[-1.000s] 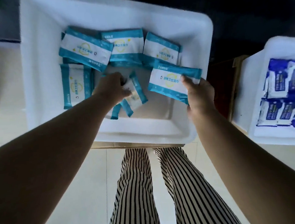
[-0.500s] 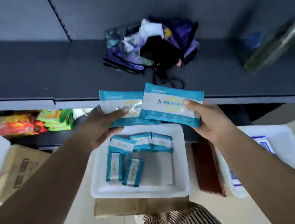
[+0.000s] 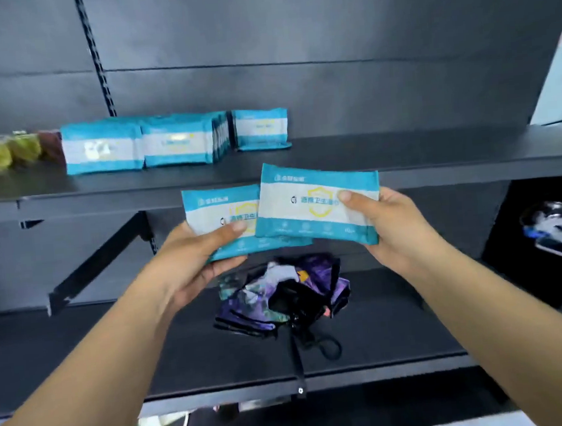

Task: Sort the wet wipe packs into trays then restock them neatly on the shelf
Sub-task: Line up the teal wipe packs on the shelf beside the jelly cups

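while two teal wet wipe packs [image 3: 317, 206] overlap in the air just below the upper shelf [image 3: 403, 156], restocking is under way; next they likely need standing beside the shelved row [image 3: 173, 140]. left hand [image 3: 192, 253] and right hand [image 3: 388, 224] each pinch one, thumbs in front.

My forearms are bare right up to the frame edge: no sleeves, watch or rings on my left grip [image 3: 189, 257] or right grip [image 3: 398, 230].
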Demonstrator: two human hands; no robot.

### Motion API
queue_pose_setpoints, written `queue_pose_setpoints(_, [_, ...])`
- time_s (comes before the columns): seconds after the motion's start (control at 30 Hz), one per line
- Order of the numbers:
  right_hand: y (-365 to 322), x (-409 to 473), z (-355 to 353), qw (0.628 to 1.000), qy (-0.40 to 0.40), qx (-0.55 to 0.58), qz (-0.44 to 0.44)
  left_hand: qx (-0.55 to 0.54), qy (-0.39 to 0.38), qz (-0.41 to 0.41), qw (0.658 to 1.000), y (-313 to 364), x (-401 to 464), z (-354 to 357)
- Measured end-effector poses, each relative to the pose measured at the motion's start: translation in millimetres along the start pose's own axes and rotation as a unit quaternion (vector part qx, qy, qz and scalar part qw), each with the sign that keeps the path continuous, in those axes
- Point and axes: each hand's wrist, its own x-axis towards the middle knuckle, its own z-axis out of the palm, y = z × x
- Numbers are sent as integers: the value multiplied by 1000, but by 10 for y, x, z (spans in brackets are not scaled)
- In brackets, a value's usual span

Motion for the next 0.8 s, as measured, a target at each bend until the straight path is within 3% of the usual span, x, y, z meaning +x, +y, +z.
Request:
queue_pose_setpoints(0.2, [-316,400,88,998,-25,-53,-29,15,3,31,999,281,325,232])
queue_pose_setpoints(0.6, [-746,2142,-264,979,-121,-160,-36,39,110,83,990,383,1740,902])
queue_pose_setpoints(0.7, [-711,2638,-205,977,-130,-164,-39,55,153,98,982,407,2110,964])
queue_pose_setpoints(0.8, [-676,3068,-127,977,-179,-112,27,48,239,130,961,444,2294,818])
